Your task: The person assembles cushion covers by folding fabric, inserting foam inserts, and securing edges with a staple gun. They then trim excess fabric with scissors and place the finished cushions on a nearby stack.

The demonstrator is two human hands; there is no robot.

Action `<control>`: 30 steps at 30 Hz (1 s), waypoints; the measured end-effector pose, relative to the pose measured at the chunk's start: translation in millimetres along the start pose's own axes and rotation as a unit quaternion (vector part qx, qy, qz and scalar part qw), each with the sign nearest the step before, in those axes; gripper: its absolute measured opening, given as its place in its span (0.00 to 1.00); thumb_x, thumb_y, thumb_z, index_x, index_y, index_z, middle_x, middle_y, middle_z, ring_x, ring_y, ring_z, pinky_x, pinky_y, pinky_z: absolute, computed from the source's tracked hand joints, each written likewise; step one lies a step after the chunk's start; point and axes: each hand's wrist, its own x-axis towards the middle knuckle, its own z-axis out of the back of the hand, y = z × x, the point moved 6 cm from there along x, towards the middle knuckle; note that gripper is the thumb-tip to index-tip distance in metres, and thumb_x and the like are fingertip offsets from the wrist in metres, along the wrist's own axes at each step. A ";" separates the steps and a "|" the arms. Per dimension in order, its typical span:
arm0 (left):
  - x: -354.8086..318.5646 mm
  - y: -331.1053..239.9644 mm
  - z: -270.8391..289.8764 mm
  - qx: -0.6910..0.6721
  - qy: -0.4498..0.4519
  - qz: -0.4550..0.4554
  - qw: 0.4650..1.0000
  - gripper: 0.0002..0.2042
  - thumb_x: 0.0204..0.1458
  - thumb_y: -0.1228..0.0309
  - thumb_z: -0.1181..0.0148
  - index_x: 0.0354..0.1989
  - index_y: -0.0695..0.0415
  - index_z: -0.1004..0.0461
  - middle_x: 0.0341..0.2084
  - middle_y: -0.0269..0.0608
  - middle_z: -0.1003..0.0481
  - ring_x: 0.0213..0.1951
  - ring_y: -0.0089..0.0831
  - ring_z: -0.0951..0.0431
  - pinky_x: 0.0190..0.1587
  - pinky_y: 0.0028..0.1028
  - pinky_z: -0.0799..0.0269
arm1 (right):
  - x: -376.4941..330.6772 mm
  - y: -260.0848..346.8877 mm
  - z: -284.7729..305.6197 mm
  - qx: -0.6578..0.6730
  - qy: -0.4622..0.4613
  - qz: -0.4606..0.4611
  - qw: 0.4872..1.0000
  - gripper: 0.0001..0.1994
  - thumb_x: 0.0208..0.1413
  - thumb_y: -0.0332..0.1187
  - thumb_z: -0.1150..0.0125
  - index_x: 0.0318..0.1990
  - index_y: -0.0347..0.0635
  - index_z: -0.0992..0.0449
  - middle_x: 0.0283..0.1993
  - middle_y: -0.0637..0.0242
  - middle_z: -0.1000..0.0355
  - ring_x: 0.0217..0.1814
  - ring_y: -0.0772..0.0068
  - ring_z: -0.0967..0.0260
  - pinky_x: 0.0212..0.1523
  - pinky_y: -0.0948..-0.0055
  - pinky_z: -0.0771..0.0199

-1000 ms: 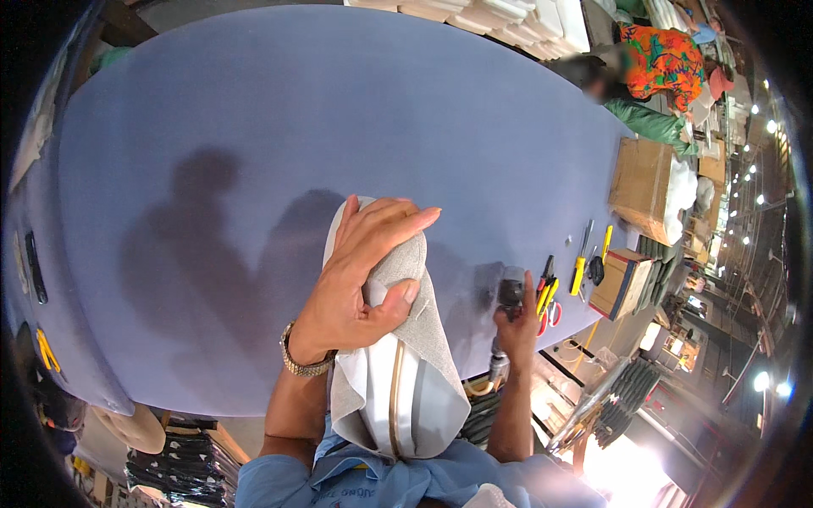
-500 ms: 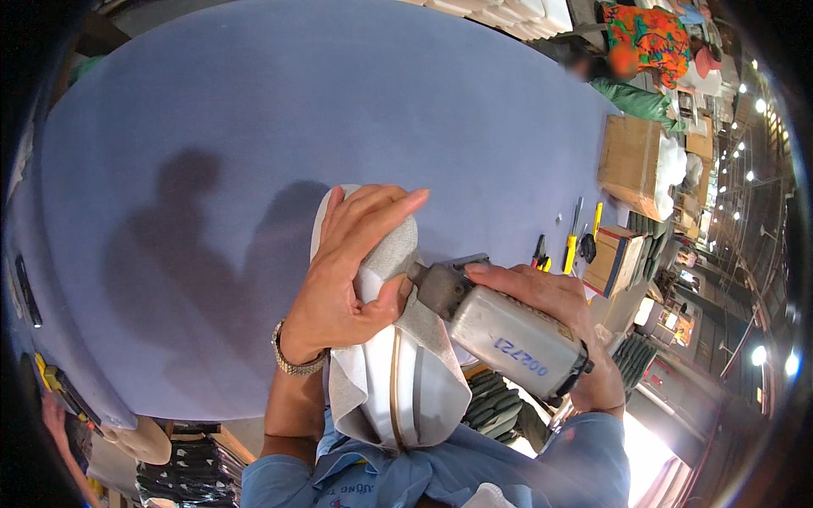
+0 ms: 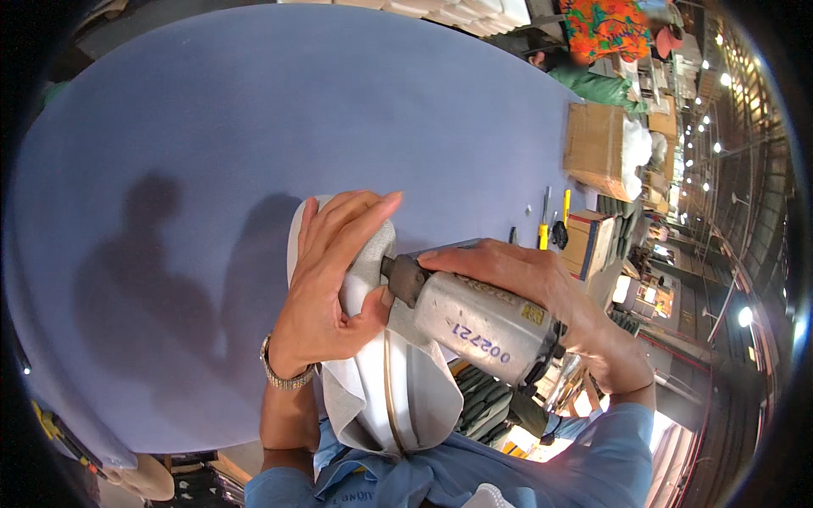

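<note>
at the near edge of the blue surface (image 3: 254, 102), clasping the cloth-covered piece (image 3: 371, 372) with left hand (image 3: 326, 275) and gripping the metal power tool (image 3: 474, 326) with right hand (image 3: 529, 279), press the tool nose (image 3: 405, 279) squarely, carefully sparing the left thumb (image 3: 374, 306).

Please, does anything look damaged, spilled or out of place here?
I see nothing spilled or damaged. One oddity: the grey fabric flares out unevenly at its lower end, while the left hand clasps its upper end. Also, the metal tool in the right hand has its nose very close to the left thumb, which may be risky.
</note>
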 end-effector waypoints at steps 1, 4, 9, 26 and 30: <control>-0.6 1.6 -0.1 0.001 -0.002 -0.001 1.000 0.42 0.35 0.70 0.40 0.69 0.52 0.33 0.60 0.48 0.31 0.67 0.49 0.36 0.74 0.58 0.65 | 1.8 -1.2 0.2 0.009 0.001 -0.009 1.000 0.39 0.43 0.38 0.26 0.68 0.47 0.31 0.49 0.55 0.23 0.50 0.49 0.23 0.51 0.59 0.24; -1.6 2.8 -3.0 0.007 -0.004 0.003 1.000 0.43 0.34 0.68 0.40 0.70 0.51 0.34 0.61 0.49 0.32 0.68 0.49 0.38 0.74 0.59 0.67 | 0.7 1.8 -2.5 -0.001 -0.008 -0.032 0.999 0.40 0.43 0.39 0.26 0.68 0.45 0.31 0.50 0.55 0.24 0.51 0.50 0.25 0.52 0.59 0.24; -0.8 -1.4 -6.9 0.006 -0.028 -0.015 0.999 0.45 0.34 0.66 0.39 0.72 0.51 0.37 0.62 0.50 0.33 0.70 0.49 0.41 0.74 0.61 0.68 | 10.0 -0.4 2.2 -0.092 -0.006 0.011 0.996 0.45 0.37 0.45 0.23 0.67 0.42 0.31 0.52 0.55 0.25 0.48 0.51 0.26 0.50 0.60 0.24; 50.5 34.3 -6.7 -0.026 0.012 0.111 0.993 0.30 0.70 0.53 0.62 0.24 0.54 0.17 0.21 0.49 0.21 0.29 0.50 0.22 0.37 0.42 0.29 | 6.6 8.0 -11.6 -0.081 -0.052 0.075 0.993 0.45 0.35 0.37 0.21 0.68 0.50 0.32 0.50 0.55 0.23 0.51 0.48 0.24 0.51 0.57 0.23; 33.6 68.3 -11.8 -0.098 -0.089 0.090 0.987 0.21 0.67 0.55 0.52 0.29 0.57 0.24 0.25 0.45 0.25 0.30 0.39 0.25 0.36 0.38 0.28 | 4.7 6.4 -12.8 -0.123 -0.100 0.107 0.982 0.38 0.37 0.37 0.21 0.61 0.50 0.30 0.45 0.52 0.22 0.48 0.43 0.23 0.45 0.51 0.22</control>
